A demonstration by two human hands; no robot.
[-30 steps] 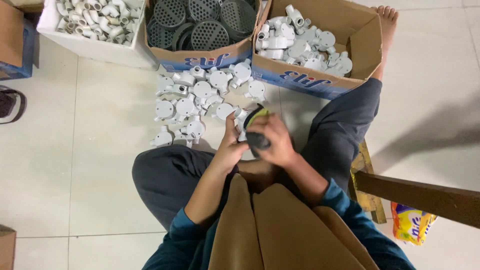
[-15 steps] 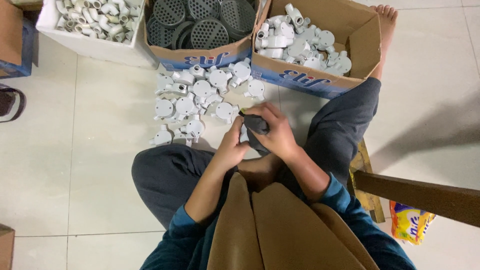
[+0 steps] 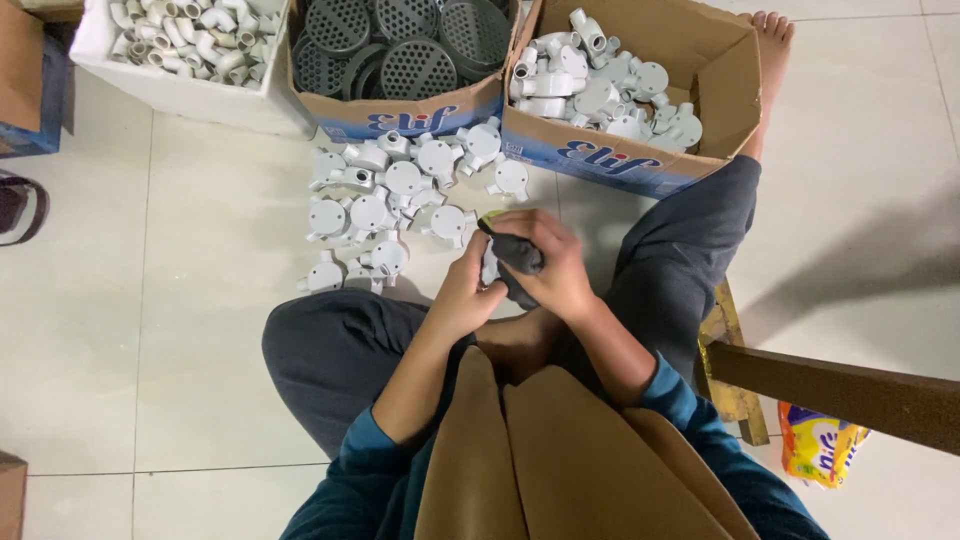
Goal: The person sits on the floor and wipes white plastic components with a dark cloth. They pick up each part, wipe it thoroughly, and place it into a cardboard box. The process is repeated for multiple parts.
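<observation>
Hands first: your right hand [image 3: 555,275] is clenched around a dark cloth [image 3: 515,255] with a bit of yellow-green at its top edge, pressing it onto a white fitting [image 3: 488,268] that your left hand [image 3: 462,290] pinches from the other side. You can barely see the fitting, it's mostly buried under cloth and fingers. It sits just below the pile [image 3: 395,205] of loose white fittings on the floor, over your lap.

Compared with a second ago, the cloth has rolled over: back then the yellow-green side was up and facing the pile, now the dark side shows and your right hand has slid up over it. Reads to me like you're mid-wipe and turning the piece as you go, not done with it yet.

Surroundings, going off the pile: right above it a box [image 3: 400,60] of dark perforated discs, up-left a white bin [image 3: 190,95] of elbows, up-right an open carton [image 3: 640,100] of more fittings. Floor [image 3: 150,300] is pale tile. Well off to the lower right, a wooden stool [image 3: 830,385] and a yellow packet [image 3: 825,445].
</observation>
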